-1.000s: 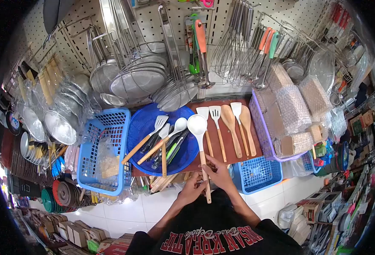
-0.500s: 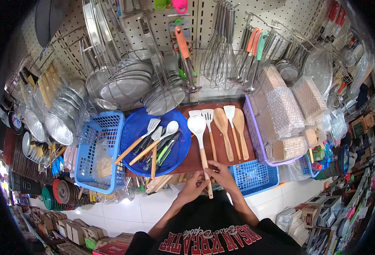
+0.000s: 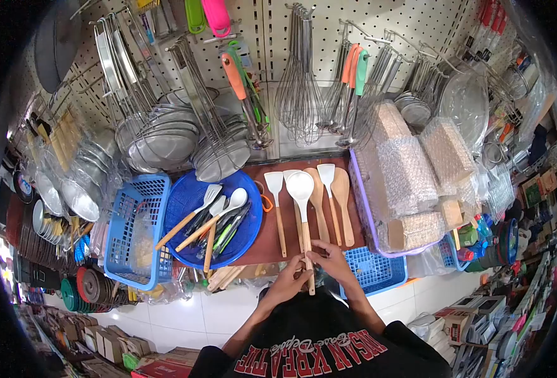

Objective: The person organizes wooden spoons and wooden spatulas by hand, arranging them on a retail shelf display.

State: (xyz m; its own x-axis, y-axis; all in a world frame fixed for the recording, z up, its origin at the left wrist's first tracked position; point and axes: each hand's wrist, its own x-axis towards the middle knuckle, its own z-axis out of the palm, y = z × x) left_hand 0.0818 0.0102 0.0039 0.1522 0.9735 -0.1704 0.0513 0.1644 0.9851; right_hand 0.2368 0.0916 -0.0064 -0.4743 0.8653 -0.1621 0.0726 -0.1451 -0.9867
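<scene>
Both my hands hold a white ladle (image 3: 300, 186) with a wooden handle, bowl facing up, above the red-brown shelf (image 3: 253, 253). My left hand (image 3: 290, 281) is closed around the lower handle. Higher up, my right hand (image 3: 330, 262) pinches it from the right side. Beyond the ladle lie a white spatula (image 3: 274, 184), a wooden spatula (image 3: 318, 205), a white turner (image 3: 327, 173) and another wooden spatula (image 3: 341, 189). One more white-headed utensil is mostly hidden behind the ladle's bowl.
Left of the row, a blue round basket (image 3: 251, 234) contains utensils, beside a light-blue basket (image 3: 163, 238). A purple basket (image 3: 361, 205) with bubble-wrapped boxes stands right, near a small blue basket (image 3: 379, 286). Whisks (image 3: 299, 104) and strainers (image 3: 165, 142) hang behind.
The camera view has shifted, so the shelf and racks appear further left. Relative to the row of spatulas, the ladle has moved right and now covers one of them. Both hands keep their hold.
</scene>
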